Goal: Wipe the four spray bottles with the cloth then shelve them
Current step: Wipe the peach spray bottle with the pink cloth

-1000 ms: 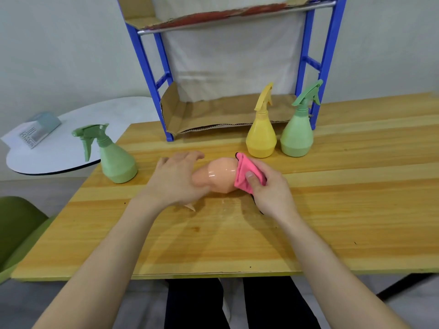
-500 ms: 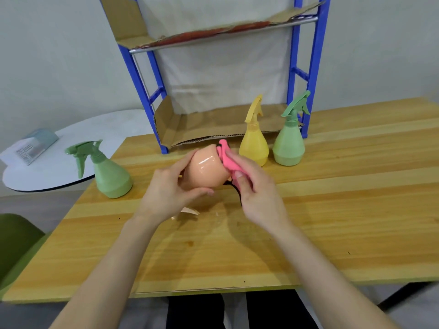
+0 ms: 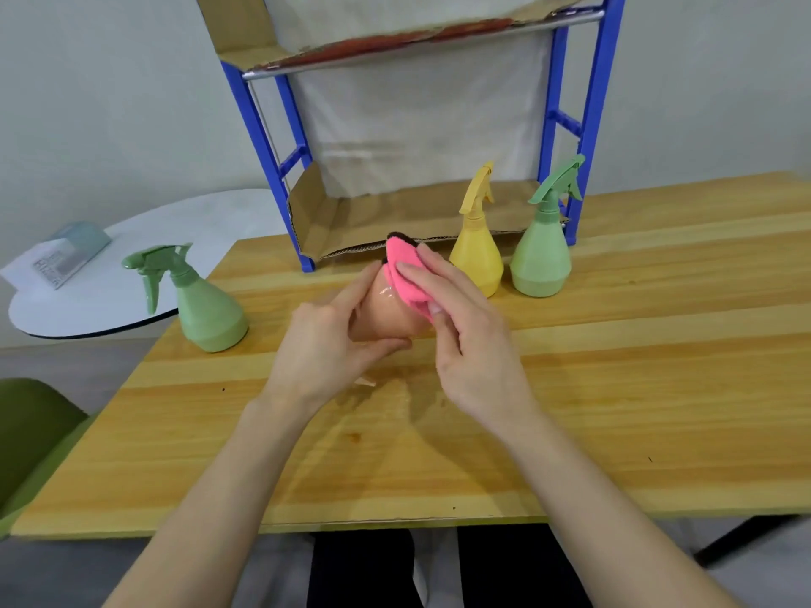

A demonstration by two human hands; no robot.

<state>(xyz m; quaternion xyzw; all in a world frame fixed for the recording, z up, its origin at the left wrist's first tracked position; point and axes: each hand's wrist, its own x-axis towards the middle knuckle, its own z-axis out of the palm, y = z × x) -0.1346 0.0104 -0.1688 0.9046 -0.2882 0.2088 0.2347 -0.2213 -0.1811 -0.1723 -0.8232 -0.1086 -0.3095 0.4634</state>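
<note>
The job seems to be in its wiping stage, as none of the four bottles stands on the blue shelf yet. The peach bottle is held up over the middle of the worktop, its sprayer mostly hidden. A green bottle stands near the left edge. A yellow bottle and a second green bottle stand side by side just in front of the shelf's right leg. Whether these three are already wiped cannot be told, and all four are left to shelve.

The left hand reaches in from the near left, its fingers curled round the peach body. The right hand comes from the near right, pinching the folded pink cloth and pressing it on the bottle's far right side.
</note>
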